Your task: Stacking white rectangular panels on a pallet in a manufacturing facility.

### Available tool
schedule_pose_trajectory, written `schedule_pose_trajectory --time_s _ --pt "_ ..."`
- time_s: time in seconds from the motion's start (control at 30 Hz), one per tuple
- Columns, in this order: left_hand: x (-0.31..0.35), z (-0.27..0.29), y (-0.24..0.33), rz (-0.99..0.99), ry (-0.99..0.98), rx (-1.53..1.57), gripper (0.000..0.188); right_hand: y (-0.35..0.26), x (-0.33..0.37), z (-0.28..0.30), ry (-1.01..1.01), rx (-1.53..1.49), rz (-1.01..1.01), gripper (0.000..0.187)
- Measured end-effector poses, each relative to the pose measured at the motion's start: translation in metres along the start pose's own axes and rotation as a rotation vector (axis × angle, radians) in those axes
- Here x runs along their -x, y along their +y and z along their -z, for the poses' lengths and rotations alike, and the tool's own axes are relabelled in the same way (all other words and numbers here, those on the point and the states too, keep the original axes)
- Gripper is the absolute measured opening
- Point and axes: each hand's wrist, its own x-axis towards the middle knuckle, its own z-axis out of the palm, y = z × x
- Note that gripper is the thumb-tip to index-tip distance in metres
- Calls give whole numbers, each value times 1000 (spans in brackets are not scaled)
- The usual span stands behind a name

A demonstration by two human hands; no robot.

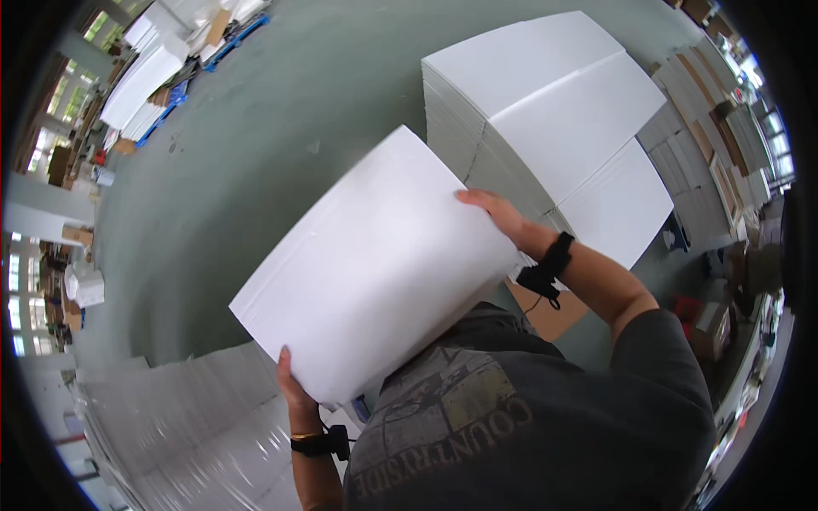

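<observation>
A stack of large white sheets (366, 264) is held in front of my body, tilted so that one corner points up and away. Faint parallel lines along its far-left edge look like layered sheets; how many cannot be told. My left hand (294, 387) grips the lower left end, thumb on top and the other fingers hidden beneath. At the opposite end, my right hand (503, 217) holds the right edge, its thumb lying on the upper face. Black straps with small devices circle both wrists.
Tall piles of white sheets (562, 102) stand side by side at the upper right. Plastic-wrapped stacks (187, 426) are at lower left. Blue pallets (162, 115) with white material lie at the far left. More stacked boards (694, 128) line the right side. Brown cardboard (545, 311) lies beside me.
</observation>
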Motion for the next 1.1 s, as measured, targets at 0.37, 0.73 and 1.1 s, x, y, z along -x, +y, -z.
schedule_pose_trajectory --time_s 0.37,0.73,1.1 --pt "-189 50 146 -28 -186 4 51 -110 -121 -121 124 -79 81 57" --pt "-334 57 176 -93 -222 -197 54 -166 -193 -146 449 95 111 98" --pt "-468 -10 190 11 -335 -67 56 -223 -275 -91 582 238 116 93"
